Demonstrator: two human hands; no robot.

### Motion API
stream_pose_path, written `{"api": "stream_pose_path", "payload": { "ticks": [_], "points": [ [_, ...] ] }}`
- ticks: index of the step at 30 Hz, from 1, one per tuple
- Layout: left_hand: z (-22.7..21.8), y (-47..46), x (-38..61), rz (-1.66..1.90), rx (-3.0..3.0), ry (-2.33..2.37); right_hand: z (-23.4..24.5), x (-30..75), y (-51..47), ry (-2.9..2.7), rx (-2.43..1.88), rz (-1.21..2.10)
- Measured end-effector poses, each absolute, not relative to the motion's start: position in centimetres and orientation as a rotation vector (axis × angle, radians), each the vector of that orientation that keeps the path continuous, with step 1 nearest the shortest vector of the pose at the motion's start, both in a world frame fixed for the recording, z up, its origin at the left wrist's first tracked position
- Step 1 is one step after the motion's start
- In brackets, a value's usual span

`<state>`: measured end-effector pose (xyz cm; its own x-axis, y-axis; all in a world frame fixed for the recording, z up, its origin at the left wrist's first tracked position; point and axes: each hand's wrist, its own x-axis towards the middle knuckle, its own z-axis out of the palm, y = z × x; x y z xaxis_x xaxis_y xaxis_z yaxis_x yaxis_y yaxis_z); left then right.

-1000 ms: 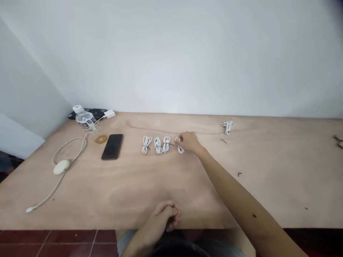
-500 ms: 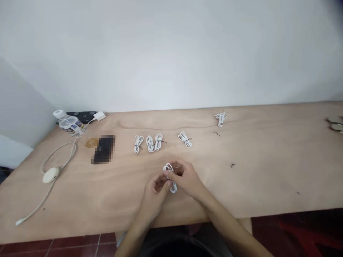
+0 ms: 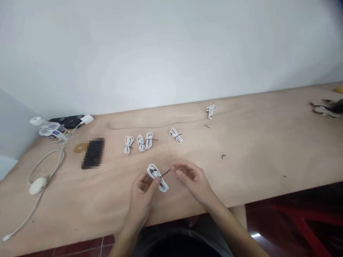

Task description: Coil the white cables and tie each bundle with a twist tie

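Note:
A coiled white cable (image 3: 162, 185) is pinched between the thumb and fingers of my left hand (image 3: 143, 187), above the front part of the wooden table. Round the coil's middle runs a black twist tie (image 3: 166, 172), its twisted end sticking out to the right. Just beyond that end is my right hand (image 3: 191, 178), its thumb and fingers apart and nothing between them. Farther back lie several more coiled white cables, among them one tied cable (image 3: 176, 135) and, near the wall, another white bundle (image 3: 210, 111).
Loose twist ties (image 3: 223, 156) lie on the table (image 3: 254, 142). To the left are a plastic bottle (image 3: 55, 132), a blurred dark rectangular item (image 3: 93, 152), a white adapter (image 3: 87, 119) and a long white cord with a round puck (image 3: 38, 186). A wall stands behind.
My right hand has let go of the coil and moved off to the right, its fingers opening. My left hand still holds the coil. The whole view has shifted and tilted slightly.

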<state>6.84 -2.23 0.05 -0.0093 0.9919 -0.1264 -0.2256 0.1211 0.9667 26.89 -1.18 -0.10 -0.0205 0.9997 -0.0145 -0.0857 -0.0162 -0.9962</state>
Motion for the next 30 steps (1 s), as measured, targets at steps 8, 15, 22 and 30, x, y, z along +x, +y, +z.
{"api": "stream_pose_path", "payload": {
  "ticks": [8,15,22,30],
  "points": [
    [0.9,-2.6,7.3,1.173,0.897,1.053,-0.7,26.7,-1.6,-1.189,-1.096,1.243],
    [-0.6,-2.8,8.1,1.290,1.113,1.411,-1.0,24.9,-3.5,-1.427,-1.259,0.783],
    [0.8,-2.7,6.4,0.915,1.524,1.300,3.1,26.9,-2.7,-1.896,-1.182,0.537],
    [-0.2,-2.8,6.2,1.141,1.112,1.081,2.2,27.9,-0.4,-1.398,-1.116,1.609]
  ]
}}
